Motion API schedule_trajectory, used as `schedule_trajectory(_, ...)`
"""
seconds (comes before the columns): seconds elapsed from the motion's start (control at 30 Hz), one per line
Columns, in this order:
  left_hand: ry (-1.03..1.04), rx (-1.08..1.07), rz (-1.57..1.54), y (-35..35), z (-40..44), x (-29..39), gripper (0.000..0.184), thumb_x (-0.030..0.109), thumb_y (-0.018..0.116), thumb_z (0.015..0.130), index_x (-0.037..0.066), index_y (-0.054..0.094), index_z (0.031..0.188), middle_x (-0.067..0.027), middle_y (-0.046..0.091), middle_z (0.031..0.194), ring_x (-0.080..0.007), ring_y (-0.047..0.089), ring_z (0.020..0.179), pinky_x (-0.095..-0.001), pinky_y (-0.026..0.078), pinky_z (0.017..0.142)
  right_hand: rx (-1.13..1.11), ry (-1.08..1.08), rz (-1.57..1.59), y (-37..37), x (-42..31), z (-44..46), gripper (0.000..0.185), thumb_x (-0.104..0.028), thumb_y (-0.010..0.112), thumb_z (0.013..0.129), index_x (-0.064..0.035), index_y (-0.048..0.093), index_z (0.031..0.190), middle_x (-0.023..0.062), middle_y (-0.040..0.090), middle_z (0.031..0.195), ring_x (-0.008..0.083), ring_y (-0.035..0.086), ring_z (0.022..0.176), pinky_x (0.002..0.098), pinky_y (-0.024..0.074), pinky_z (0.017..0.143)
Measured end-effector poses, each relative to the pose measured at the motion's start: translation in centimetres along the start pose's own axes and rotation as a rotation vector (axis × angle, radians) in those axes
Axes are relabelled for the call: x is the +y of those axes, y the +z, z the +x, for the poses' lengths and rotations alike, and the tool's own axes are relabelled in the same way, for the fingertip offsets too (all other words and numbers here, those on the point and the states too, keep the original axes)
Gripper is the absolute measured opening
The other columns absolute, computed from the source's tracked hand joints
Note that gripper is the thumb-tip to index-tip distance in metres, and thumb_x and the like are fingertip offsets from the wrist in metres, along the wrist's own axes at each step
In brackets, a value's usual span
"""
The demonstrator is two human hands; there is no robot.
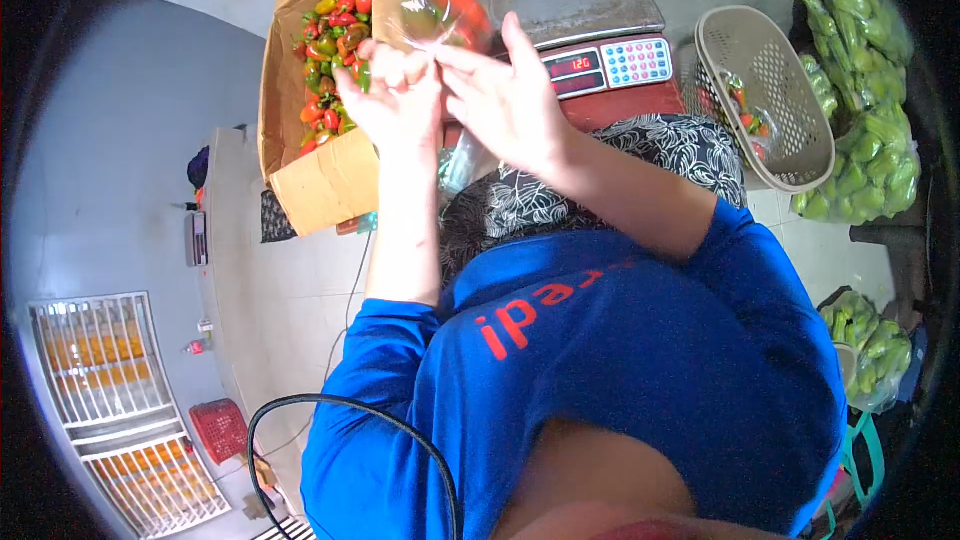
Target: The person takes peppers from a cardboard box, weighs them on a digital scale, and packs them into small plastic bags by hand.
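Note:
Between my two hands hangs a clear plastic bag of peppers [462, 8], red and green ones showing through the film. Its gathered neck is pinched in the fingers of my left hand [390, 100]. My right hand [515, 110] closes its fingertips on the same neck, thumb pointing up. An open cardboard box [325, 175] of small red, green and yellow peppers [330, 60] stands just left of my hands. Behind and to the right is a digital scale [570, 5] with a metal plate, its lit display reading about 120.
A beige perforated basket [770, 90] with bagged peppers [750, 120] stands right of the scale. Large bags of green vegetables [865, 90] line the far right. A patterned black-and-white cloth [660, 150] covers my lap. A red crate [218, 430] sits at lower left.

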State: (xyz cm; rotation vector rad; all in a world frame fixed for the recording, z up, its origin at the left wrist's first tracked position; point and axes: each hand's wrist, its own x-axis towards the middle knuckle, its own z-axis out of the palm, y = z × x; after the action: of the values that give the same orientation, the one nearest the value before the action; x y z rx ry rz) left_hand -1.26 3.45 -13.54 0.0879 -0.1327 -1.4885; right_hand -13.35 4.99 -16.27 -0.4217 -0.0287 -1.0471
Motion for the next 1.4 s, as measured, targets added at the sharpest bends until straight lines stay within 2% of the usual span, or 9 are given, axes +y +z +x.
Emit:
schedule_trajectory(0.07,-0.213,-0.514,0.043,1.1,-0.1,0.4,0.043,0.052,0.04,0.091,0.01,0.05,0.089,0.0028,0.039,0.06,-0.0125,0.031,0.05,-0.0267,0.031,0.053,-0.235,-0.12,-0.163,-1.1,-1.5,1.2,0.088,-0.064,0.015,0.09,0.0109,0.044,0.124,0.0196,0.053,0.125,0.0263,0.042,0.124,0.037,0.0212,0.109)
schedule_trajectory(0.17,0.19,-0.051,0.696,2.4,0.4,-1.4,0.04,0.049,0.045,0.091,0.009,0.052,0.094,-0.0025,0.055,0.08,-0.0175,0.052,0.071,-0.032,0.046,0.067,-0.144,-0.125,-0.413,0.2,-4.8,1.7,0.086,-0.061,0.01,0.092,0.0074,0.061,0.104,0.0171,0.059,0.117,0.0263,0.048,0.118,0.0377,0.0246,0.107)
schedule_trajectory(0.27,-0.521,-0.394,0.162,-0.1,3.7,0.5,0.033,0.041,0.047,0.093,0.008,0.051,0.089,0.0041,0.04,0.058,-0.0118,0.041,0.05,-0.0285,0.042,0.054,-0.411,-0.385,-1.056,-2.9,-6.8,4.6,0.067,-0.054,0.026,0.093,-0.0032,0.069,0.094,0.0108,0.065,0.107,0.0259,0.051,0.114,0.0368,0.0264,0.104)
schedule_trajectory(0.47,-0.107,-0.101,0.785,3.6,8.6,1.3,0.019,0.024,0.044,0.093,0.009,0.047,0.081,0.0061,0.028,0.052,-0.0073,0.023,0.044,-0.0232,0.024,0.044,-0.019,-0.776,-1.907,-2.8,-5.7,5.8,0.036,-0.037,0.042,0.094,-0.0123,0.065,0.107,0.0044,0.062,0.113,0.0246,0.045,0.119,0.0414,0.0274,0.103)
schedule_trajectory(0.67,0.412,-0.163,1.015,3.5,4.8,-4.1,0.021,0.021,0.047,0.093,0.009,0.045,0.075,0.006,0.032,0.053,-0.0052,0.028,0.045,-0.0223,0.023,0.041,0.141,-0.303,-1.911,-0.1,-6.8,5.3,0.054,-0.058,0.031,0.09,-0.0211,0.068,0.103,0.004,0.063,0.11,0.0253,0.048,0.114,0.0471,0.0238,0.096)
schedule_trajectory(0.87,-0.151,0.431,0.655,-7.9,7.9,-3.6,0.019,0.02,0.049,0.089,0.012,0.044,0.072,0.003,0.038,0.056,-0.0101,0.038,0.047,-0.0246,0.031,0.042,0.042,0.675,-2.188,-2.8,-6.7,6.1,0.072,-0.069,0.023,0.085,-0.0171,0.07,0.1,0.0129,0.064,0.107,0.0299,0.054,0.109,0.0542,0.0225,0.099)
schedule_trajectory(0.97,0.179,0.206,0.757,-4.3,10.5,-1.3,0.021,0.02,0.048,0.088,0.012,0.042,0.069,0.0024,0.038,0.057,-0.0112,0.038,0.05,-0.0268,0.033,0.043,0.146,0.124,-2.235,-1.7,-5.1,7.1,0.074,-0.068,0.026,0.086,-0.0103,0.058,0.12,0.0136,0.053,0.125,0.0302,0.045,0.119,0.0543,0.0237,0.1)
schedule_trajectory(1.13,0.491,-0.772,0.742,11.0,2.6,1.1,0.035,0.033,0.046,0.087,0.012,0.039,0.06,0.003,0.033,0.049,-0.0107,0.035,0.046,-0.0291,0.035,0.048,-0.22,-0.827,-1.213,3.9,-2.4,4.8,0.056,-0.04,0.031,0.097,0.0,0.032,0.137,0.0134,0.032,0.142,0.0235,0.025,0.133,0.0348,0.0184,0.109)
schedule_trajectory(1.4,0.062,-0.476,0.215,6.6,-2.4,1.2,0.036,0.046,0.048,0.088,0.013,0.046,0.073,0.0068,0.023,0.05,-0.0072,0.017,0.044,-0.0276,0.035,0.053,-0.342,0.143,0.24,2.8,-2.3,0.8,0.067,-0.057,0.031,0.091,-0.0007,0.048,0.122,0.014,0.052,0.123,0.0247,0.049,0.114,0.0412,0.034,0.102)
